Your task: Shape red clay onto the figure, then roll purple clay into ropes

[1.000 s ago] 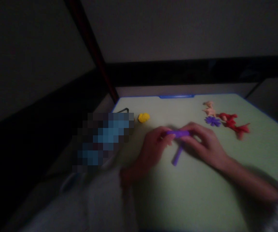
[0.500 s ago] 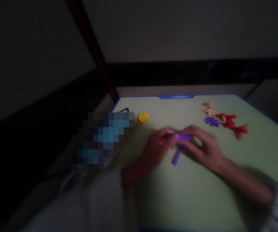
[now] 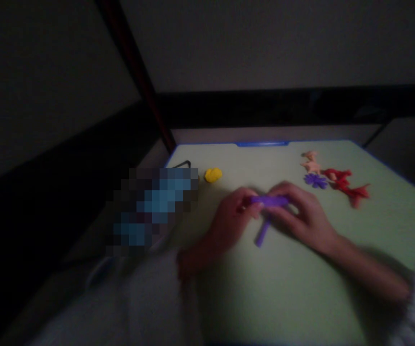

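Left hand (image 3: pixel 231 218), thumb & fingers closed on the L. end of a purple strip (image 3: pixel 270 201); right hand (image 3: pixel 306 216) clamped on the same strip nearer its R. end, thumb below, fingers over the top. Strip sits roughly level btwn the two hands, over the mid. of a pale green table (image 3: pixel 283 298). Just below it, a thin purple stick (image 3: pixel 262 234) slants down-left; can't tell if its upper end touches strip or hand. Both forearms come in from the near side, pale sleeves (image 3: pixel 155 293) showing.

Farther out: yellow lump (image 3: pixel 213 175) beyond the left hand; pixelated patch w/ blue (image 3: pixel 153 204) at far L., contents hidden. Back R., a small group: peach pcs (image 3: pixel 311 166), purple flower shape (image 3: pixel 315 181), red pcs (image 3: pixel 347 187). Table has a blue edge. Bkgd: dim wall (image 3: pixel 283 43) w/ dark band, dark red post (image 3: pixel 131 53) at L. Pic dark, a bit blurry.
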A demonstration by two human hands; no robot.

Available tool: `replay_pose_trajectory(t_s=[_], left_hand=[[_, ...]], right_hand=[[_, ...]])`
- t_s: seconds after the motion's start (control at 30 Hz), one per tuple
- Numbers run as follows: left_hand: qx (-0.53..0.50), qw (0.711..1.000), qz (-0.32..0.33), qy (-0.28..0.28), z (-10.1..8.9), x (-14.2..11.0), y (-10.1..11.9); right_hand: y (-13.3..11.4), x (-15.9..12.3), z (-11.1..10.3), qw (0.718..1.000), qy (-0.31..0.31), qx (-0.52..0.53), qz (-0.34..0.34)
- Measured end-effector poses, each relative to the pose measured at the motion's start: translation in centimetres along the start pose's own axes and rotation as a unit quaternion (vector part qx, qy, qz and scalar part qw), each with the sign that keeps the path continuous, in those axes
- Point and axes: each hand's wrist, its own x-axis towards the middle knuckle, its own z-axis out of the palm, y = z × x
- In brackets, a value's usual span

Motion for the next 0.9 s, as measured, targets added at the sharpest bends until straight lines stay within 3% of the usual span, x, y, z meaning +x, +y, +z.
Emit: replay_pose_trajectory(t_s=[0.13, 0.33, 0.53, 0.77, 0.9], left_hand=[[-0.007, 1.000, -0.005, 0.002, -0.05, 0.02, -0.17], [0.009, 1.000, -0.005, 0.017, -0.25, 0.12, -0.48], [0.008, 1.000, -0.024, 0.018, -0.38, 0.25, -0.42], [-0.018, 0.997, -0.038, -0.065, -0.06, -0.08, -0.38], [-0.037, 0.996, -0.050, -0.061, 0.20, -0.20, -0.18]], right_hand=[[0.03, 0.27, -0.13, 0.999, 0.019, 0.034, -0.008], [0.06, 0.29, -0.46, 1.000, -0.009, -0.008, 0.006], [-0.02, 0.10, -0.51, 0.999, 0.008, -0.005, 0.040], [0.03, -0.09, -0.50, 1.000, 0.019, -0.006, 0.010], [0.42, -0.18, -0.44, 0.999, 0.030, -0.027, -0.008]])
